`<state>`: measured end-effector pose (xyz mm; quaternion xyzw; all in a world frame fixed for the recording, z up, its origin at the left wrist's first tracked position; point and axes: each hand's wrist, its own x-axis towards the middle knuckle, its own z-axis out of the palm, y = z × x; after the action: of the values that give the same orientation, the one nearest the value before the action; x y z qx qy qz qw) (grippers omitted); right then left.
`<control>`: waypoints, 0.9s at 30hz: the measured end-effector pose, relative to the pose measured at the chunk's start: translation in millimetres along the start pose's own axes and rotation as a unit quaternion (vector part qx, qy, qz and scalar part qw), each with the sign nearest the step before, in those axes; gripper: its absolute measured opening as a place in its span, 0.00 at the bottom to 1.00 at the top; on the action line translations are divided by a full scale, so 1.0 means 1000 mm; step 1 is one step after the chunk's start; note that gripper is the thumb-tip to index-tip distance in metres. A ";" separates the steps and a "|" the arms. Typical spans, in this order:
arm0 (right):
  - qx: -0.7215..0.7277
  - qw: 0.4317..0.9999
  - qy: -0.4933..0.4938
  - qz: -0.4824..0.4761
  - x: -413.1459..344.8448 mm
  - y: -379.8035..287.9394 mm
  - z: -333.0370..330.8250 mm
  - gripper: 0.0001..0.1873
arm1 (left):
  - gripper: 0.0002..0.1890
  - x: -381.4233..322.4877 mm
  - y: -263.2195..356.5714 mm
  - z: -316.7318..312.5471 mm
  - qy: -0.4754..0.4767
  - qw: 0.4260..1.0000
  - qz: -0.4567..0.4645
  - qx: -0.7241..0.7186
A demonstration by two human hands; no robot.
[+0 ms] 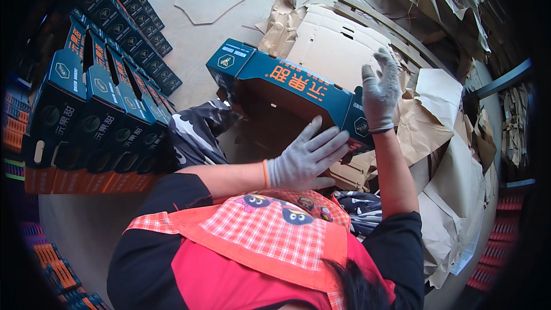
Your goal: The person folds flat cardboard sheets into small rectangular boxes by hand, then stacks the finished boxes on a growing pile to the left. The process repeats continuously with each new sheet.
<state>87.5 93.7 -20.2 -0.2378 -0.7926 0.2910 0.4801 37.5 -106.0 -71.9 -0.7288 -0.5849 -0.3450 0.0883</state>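
A teal cardboard carton (301, 75) with orange printed writing stands on its side before me, its dark open inside towards me. My left hand (306, 155), in a grey-white work glove, lies flat with fingers spread at the carton's lower right edge. I cannot tell whether it presses on the cardboard. Raised at the carton's right end is my right hand (381, 88), gloved the same way, palm side to the box and thumb apart from the fingers. Neither hand grips anything. Behind the carton lies a stack of flat, unfolded cardboard blanks (331, 36), plain brown side up.
Folded teal cartons (103, 103) stand in a row at my left, with taller stacks (125, 13) behind. Crumpled brown paper (447, 206) heaps at my right. Wooden slats (400, 34) edge the blanks. A loose strap (208, 21) lies on the concrete floor. Red crates (497, 241) stand far right.
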 end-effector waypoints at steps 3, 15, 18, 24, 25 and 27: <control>-0.133 0.987 -0.091 0.026 -0.004 0.004 -0.017 0.25 | 0.51 0.078 -0.036 -0.024 -0.058 0.980 -0.086 0.170; -0.353 0.851 -0.331 -0.202 0.020 0.001 -0.048 0.16 | 0.42 0.095 -0.068 -0.017 -0.137 0.988 -0.060 0.036; -0.366 0.848 -0.299 -0.240 0.022 0.011 -0.022 0.15 | 0.43 0.091 -0.066 -0.013 -0.110 0.991 -0.066 0.035; -0.363 0.869 -0.335 -0.038 0.029 0.018 -0.002 0.17 | 0.52 0.084 -0.059 -0.010 -0.071 0.991 -0.114 -0.005; -0.293 0.919 -0.263 -0.003 0.026 0.011 0.000 0.18 | 0.54 0.083 -0.063 -0.012 -0.010 0.992 -0.118 -0.039; -0.109 0.942 -0.312 0.058 0.020 -0.009 -0.002 0.20 | 0.45 0.078 -0.077 -0.017 0.095 0.965 -0.210 -0.125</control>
<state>79.6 100.9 -0.9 -0.2316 -0.9144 0.2898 0.1621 -34.0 -30.1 -33.3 -0.5590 -0.6659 -0.4936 -0.0224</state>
